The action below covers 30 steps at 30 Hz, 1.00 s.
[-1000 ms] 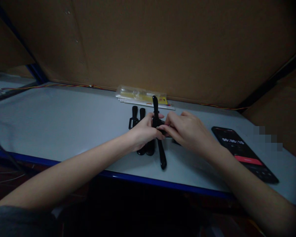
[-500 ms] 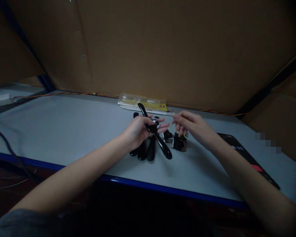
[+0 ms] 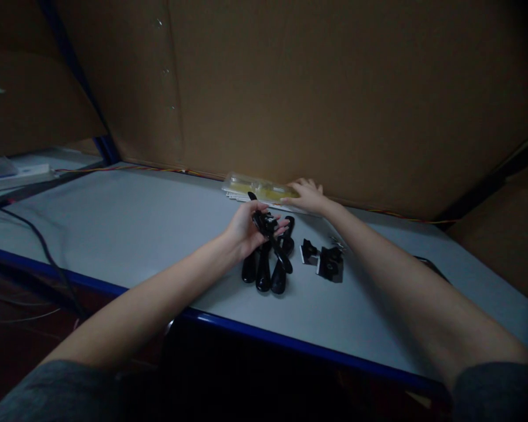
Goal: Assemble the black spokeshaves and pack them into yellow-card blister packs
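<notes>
My left hand (image 3: pixel 250 228) is closed around a black propeller-shaped piece (image 3: pixel 281 255) with long rounded blades. Small shiny bits show at its middle, too small to name. Under and beside this hand, several similar black long pieces (image 3: pixel 263 278) lie on the table. At the back, my right hand (image 3: pixel 307 196) lies with fingers spread at the right end of a clear plastic package (image 3: pixel 255 186) with yellow in it. Whether it grips the package cannot be made out. Small black parts with white edges (image 3: pixel 328 264) lie between the black pieces and my right forearm.
Tiny metal bits (image 3: pixel 338 243) lie behind the small black parts. A dark flat device (image 3: pixel 432 268) is mostly hidden by my right arm. Cardboard (image 3: pixel 334 105) walls the back of the table. A dark cable (image 3: pixel 37 234) crosses the left side. A blue edge (image 3: pixel 290 337) runs along the front.
My right hand has gone from beside my left hand to the package at the back. The piece in my left hand has tilted. The view has shifted slightly.
</notes>
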Motion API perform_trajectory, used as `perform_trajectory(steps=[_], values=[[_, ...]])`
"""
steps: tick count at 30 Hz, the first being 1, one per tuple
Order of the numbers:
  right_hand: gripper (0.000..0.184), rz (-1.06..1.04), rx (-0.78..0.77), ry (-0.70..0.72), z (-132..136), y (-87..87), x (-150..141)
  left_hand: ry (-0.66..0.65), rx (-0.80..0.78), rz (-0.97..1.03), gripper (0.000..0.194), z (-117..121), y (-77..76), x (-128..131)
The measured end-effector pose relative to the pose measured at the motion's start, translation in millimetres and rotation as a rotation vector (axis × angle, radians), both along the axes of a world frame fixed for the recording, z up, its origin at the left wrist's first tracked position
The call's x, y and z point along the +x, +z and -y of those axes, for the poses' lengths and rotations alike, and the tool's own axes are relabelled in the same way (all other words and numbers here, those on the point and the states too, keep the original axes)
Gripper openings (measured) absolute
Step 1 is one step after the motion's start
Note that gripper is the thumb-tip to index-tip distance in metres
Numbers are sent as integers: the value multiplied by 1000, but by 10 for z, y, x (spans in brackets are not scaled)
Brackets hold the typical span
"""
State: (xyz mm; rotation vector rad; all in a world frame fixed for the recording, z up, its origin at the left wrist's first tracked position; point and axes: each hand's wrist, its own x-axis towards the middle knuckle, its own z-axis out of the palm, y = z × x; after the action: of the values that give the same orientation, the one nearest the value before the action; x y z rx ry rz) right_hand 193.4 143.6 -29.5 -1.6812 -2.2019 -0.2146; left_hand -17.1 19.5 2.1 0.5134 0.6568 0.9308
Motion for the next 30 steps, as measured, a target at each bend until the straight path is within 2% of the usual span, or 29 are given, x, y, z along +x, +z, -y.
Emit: perform_trajectory(steps=[4, 8, 11, 14, 15, 19, 21, 23, 25, 27, 30], values=[[26, -25, 82, -7, -23, 81, -26, -26, 14, 11, 21, 17, 16, -6], [23, -71, 166, -18, 99, 334, -13, 19, -5, 9, 27, 11, 4, -15], [22, -191, 221, -45, 363, 553, -21, 77, -29, 63, 34, -1, -13, -24], [26, -321, 200, -56, 795, 664, -110, 132, -6, 123, 42, -10, -20, -25], [28, -385, 162, -42, 960, 663, -162, 144, 10, 133, 43, -10, -18, -22], [33, -561, -207, 70, 1535, 505, -428, 126, 109, 120, 31, 7, -7, -1], [37, -547, -251, 82, 1695, 402, -532, 98, 158, 77, 21, 22, -7, 10], [44, -595, -263, 91, 1761, 337, -584, 75, 184, 26, 13, 37, -11, 21], [50, -769, -357, 89, 1767, 325, -582, 54, 195, -4, 12, 49, -13, 31], [50, -1019, -546, 99, 1756, 349, -550, 53, 217, 0, 13, 61, -4, 40], [40, -1284, -934, 226, 1757, 392, -497, 75, 310, 35, 14, 90, 33, 45]])
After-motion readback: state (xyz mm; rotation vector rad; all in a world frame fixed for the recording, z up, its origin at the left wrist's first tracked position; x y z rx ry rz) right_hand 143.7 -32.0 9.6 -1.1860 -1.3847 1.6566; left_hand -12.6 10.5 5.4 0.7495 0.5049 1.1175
